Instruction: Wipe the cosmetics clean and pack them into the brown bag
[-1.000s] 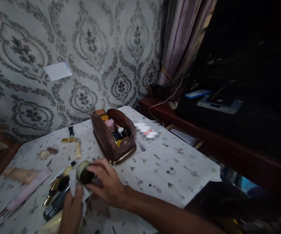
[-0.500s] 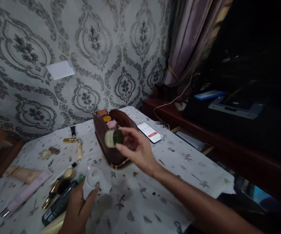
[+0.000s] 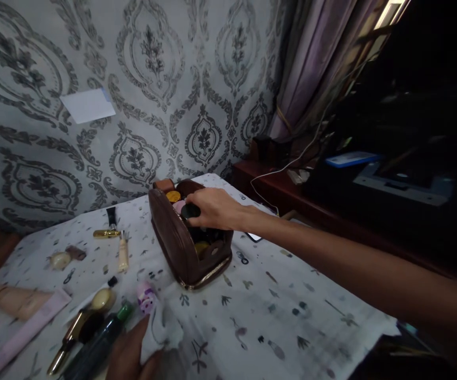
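My right hand reaches into the open brown zip bag, its fingers closed on a small jar with a dark green lid. The jar's lower part is hidden inside the bag. Beside it in the bag are a yellow-orange round lid and a pink item. My left hand, low in the view, is closed around a crumpled white cloth. A small pink and purple item lies against the cloth. Just left of that hand lies a dark bottle with a green cap.
Left on the patterned tablecloth are a pink tube, a beige tube, a gold tube and a small cream tube. Behind my right wrist a phone is mostly covered. A white cable runs along the dark red furniture.
My right hand has carried the green-lidded jar from in front of the bag down into its opening. My left hand and the cloth have shifted lower in view, uncovering the pink and purple item.
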Motion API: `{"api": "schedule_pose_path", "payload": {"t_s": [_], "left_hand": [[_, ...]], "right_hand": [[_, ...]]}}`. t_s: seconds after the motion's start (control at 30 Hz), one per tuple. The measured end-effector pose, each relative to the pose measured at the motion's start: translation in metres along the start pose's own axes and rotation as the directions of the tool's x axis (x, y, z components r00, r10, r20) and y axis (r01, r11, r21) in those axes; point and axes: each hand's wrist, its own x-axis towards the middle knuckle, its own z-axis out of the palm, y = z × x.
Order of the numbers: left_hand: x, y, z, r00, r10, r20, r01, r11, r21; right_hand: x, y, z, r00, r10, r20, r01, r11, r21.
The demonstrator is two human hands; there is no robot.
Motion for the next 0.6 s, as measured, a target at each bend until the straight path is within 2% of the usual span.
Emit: {"api": "schedule_pose_path", "payload": {"t_s": [0.1,0.23,0.47,0.6], "left_hand": [[-0.011,-0.022,0.003,0.994,0.105,0.008,-0.105,0.990,0.094],[-0.020,-0.036,0.006,0.987,0.147,0.063,-0.155,0.976,0.153],[-0.022,-0.041,0.007,0.976,0.191,0.101,-0.208,0.957,0.202],[-0.016,-0.033,0.006,0.970,0.221,0.096,-0.236,0.952,0.195]], "right_hand": [[0.005,-0.004,0.005,0.999,-0.043,0.033,0.045,0.998,-0.038],[0.011,-0.002,0.017,0.993,-0.105,0.050,0.108,0.992,-0.059],[0.014,0.000,0.022,0.989,-0.126,0.073,0.133,0.986,-0.105],[0.014,0.001,0.022,0.989,-0.127,0.080,0.135,0.986,-0.098]]}}
